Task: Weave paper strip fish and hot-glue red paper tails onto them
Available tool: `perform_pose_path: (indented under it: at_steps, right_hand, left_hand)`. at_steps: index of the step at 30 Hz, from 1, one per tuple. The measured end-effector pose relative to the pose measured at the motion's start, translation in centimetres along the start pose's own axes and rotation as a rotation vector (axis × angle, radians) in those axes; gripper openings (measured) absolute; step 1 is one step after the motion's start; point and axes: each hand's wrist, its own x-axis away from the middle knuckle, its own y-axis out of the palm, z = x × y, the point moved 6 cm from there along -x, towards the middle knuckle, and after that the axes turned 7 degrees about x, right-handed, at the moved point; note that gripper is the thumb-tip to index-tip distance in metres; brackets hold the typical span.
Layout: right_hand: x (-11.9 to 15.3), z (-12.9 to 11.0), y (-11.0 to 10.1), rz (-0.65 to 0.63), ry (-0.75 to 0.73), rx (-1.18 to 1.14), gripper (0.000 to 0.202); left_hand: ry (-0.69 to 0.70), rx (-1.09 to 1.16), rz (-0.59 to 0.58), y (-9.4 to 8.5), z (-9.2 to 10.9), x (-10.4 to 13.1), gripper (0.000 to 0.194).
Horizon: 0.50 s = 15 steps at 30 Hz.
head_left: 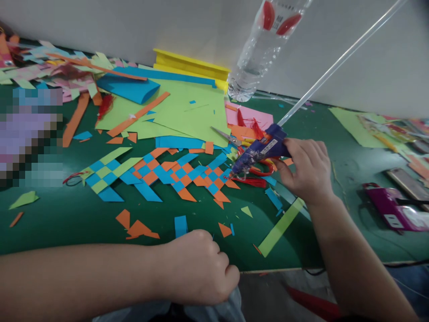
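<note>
My right hand (308,172) is closed around the handle of a dark blue glue gun (259,154). A long clear glue stick (338,62) juts from the gun's back end. The gun's nozzle points down at the right end of a row of woven paper fish (181,175) in blue and orange, with a green and blue one (109,173) at the left end. Red tassel threads (250,182) lie beside the nozzle. My left hand (204,268) is a fist at the table's front edge; its fingertips are hidden, so I cannot see whether anything is inside.
Scissors (226,135) with orange-red handles lie partly behind the glue gun. Green paper sheets (191,112) and a yellow folded strip (191,65) sit at the back, near a water bottle (254,58). Paper scraps (139,228) are scattered about. A purple device (392,205) lies right.
</note>
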Motion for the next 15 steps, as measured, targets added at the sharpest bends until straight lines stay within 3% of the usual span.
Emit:
perform_pose_path:
  at_steps: [15]
  right_hand:
    - [-0.03,-0.17,-0.08,0.005,0.000,-0.007,0.058]
  left_hand:
    - [-0.002,-0.006,0.029,0.01,0.00,0.09,0.024]
